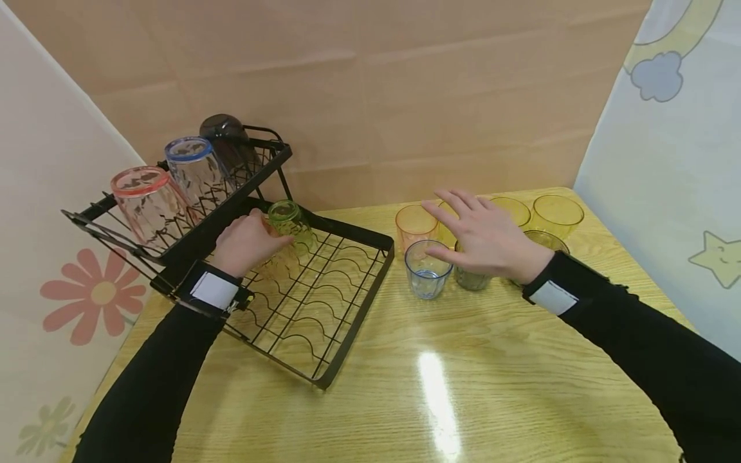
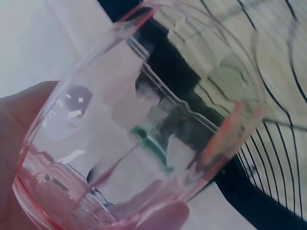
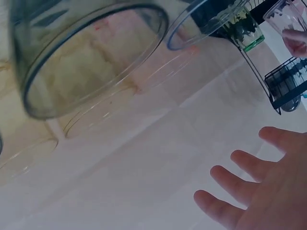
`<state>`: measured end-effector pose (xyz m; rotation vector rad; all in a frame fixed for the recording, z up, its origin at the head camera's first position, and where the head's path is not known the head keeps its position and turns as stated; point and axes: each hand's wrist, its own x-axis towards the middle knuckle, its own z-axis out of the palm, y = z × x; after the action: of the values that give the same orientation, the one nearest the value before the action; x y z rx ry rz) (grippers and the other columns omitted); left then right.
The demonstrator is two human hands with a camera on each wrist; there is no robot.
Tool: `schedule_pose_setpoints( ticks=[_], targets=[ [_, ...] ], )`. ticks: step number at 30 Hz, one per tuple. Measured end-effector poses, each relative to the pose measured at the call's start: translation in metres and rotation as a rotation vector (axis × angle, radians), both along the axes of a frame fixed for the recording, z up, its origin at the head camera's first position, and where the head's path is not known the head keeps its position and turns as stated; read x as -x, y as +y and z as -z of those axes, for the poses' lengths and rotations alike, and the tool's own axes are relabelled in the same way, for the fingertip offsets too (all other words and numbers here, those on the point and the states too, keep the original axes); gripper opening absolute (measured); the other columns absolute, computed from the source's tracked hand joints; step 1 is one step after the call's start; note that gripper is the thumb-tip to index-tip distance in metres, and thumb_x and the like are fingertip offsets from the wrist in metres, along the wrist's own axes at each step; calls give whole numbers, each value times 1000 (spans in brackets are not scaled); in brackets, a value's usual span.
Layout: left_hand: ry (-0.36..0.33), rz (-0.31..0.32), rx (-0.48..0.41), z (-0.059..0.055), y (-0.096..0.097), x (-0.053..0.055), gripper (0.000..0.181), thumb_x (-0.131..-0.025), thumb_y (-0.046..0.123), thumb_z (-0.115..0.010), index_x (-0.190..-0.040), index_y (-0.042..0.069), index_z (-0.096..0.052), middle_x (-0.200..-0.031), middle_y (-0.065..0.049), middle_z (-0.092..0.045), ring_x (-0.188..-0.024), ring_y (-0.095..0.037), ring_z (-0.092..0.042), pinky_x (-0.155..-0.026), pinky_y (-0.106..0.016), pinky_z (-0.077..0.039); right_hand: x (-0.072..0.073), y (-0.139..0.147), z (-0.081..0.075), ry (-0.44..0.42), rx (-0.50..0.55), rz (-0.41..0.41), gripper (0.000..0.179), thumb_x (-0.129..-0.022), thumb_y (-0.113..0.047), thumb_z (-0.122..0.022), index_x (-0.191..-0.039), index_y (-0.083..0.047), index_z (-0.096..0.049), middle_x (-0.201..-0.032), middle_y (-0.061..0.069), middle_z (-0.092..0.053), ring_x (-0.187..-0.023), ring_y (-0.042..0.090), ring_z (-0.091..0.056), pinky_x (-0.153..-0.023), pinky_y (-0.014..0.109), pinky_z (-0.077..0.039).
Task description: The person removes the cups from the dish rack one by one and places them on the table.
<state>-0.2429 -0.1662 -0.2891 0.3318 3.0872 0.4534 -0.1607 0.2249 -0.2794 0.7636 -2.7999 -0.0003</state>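
Note:
My left hand (image 1: 249,244) grips a clear pink-tinted drinking glass (image 2: 120,158) by its base, mouth downward, low over the lower tier of a black wire rack (image 1: 324,302). In the head view the hand hides most of this glass. Just beyond it a green glass (image 1: 287,222) stands upside down on the same tier. My right hand (image 1: 483,235) hovers with fingers spread above a group of upright glasses, holding nothing. Nearest to it are a blue-rimmed clear glass (image 1: 427,273) and a grey-green glass (image 1: 471,278), partly covered by the hand.
On the upper tier, a red-rimmed glass (image 1: 153,202), a blue-rimmed glass (image 1: 193,167) and a dark glass (image 1: 222,132) are upside down. An orange-rimmed glass (image 1: 413,222) and several yellow glasses (image 1: 557,218) line the back of the wooden table (image 1: 370,411). Cloth-covered walls surround it.

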Motion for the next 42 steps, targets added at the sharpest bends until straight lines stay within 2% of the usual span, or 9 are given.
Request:
schedule_pose_setpoints(
  ticks=[4, 12, 16, 22, 26, 30, 35, 38, 42],
  targets=[
    [9, 41, -77, -2, 7, -5, 61, -85, 60, -64, -100, 2, -52, -80, -12, -58, -66, -26, -57, -54, -38, -44, 2, -12, 5, -23, -1, -27, 77, -93, -60, -50, -152, -13, -33, -153, 19, -29, -139, 40, -27, -107, 57, -28],
    [-30, 91, -286, -1, 28, -11, 64, -84, 61, -65, -108, 3, -52, -93, -13, -54, -79, -28, -51, -65, -38, -42, 1, -31, 13, -16, 75, -95, 78, -94, -59, -51, -154, -14, -28, -157, 16, -23, -141, 37, -24, -108, 55, -27],
    [-114, 99, -487, 4, 41, -15, 61, -85, 58, -66, -110, 4, -52, -101, -13, -52, -89, -27, -48, -72, -38, -41, 2, -39, 16, 34, 119, -133, 80, -95, -61, -46, -155, -13, -23, -158, 17, -19, -141, 37, -24, -108, 56, -27],
    [-216, 115, -818, 15, 67, -26, 46, -92, 41, -66, -114, 2, -54, -113, -14, -54, -98, -28, -51, -75, -35, -44, 4, -56, 21, 89, 253, -194, 87, -94, -71, -23, -154, -9, -23, -157, 19, -20, -139, 40, -26, -108, 57, -26],
    [-347, 79, -1092, 21, 85, -36, 42, -95, 36, -62, -118, 2, -53, -111, -14, -56, -95, -27, -58, -69, -33, -55, 2, -70, 25, 95, 347, -221, 89, -94, -72, -18, -154, -6, -22, -157, 18, -20, -140, 38, -26, -108, 55, -28],
    [-485, 67, -1349, 24, 102, -48, 40, -97, 36, -54, -118, 2, -51, -111, -18, -54, -90, -25, -62, -66, -42, -57, -1, -83, 29, 65, 478, -239, 89, -94, -72, -20, -155, -8, -19, -159, 13, -17, -141, 33, -25, -103, 54, -36],
    [-600, 112, -1511, 26, 116, -65, 48, -100, 42, -43, -127, 3, -49, -122, -17, -55, -95, -22, -63, -76, -40, -55, -5, -95, 31, 71, 653, -290, 87, -95, -70, -23, -154, -6, -17, -159, 12, -19, -143, 28, -23, -106, 53, -32],
    [-658, 79, -1604, 27, 123, -74, 43, -101, 44, -42, -121, 9, -56, -111, -8, -63, -86, -17, -65, -74, -36, -54, -6, -98, 32, 103, 744, -317, 85, -96, -68, -27, -151, -3, -23, -155, 16, -27, -141, 28, -27, -109, 51, -28],
    [-729, 30, -1703, 29, 131, -80, 35, -102, 44, -43, -110, 15, -62, -99, -1, -68, -78, -13, -65, -72, -34, -55, -6, -99, 32, 160, 845, -340, 80, -97, -65, -34, -142, 0, -39, -139, 18, -45, -123, 29, -45, -94, 44, -42]
  ],
)
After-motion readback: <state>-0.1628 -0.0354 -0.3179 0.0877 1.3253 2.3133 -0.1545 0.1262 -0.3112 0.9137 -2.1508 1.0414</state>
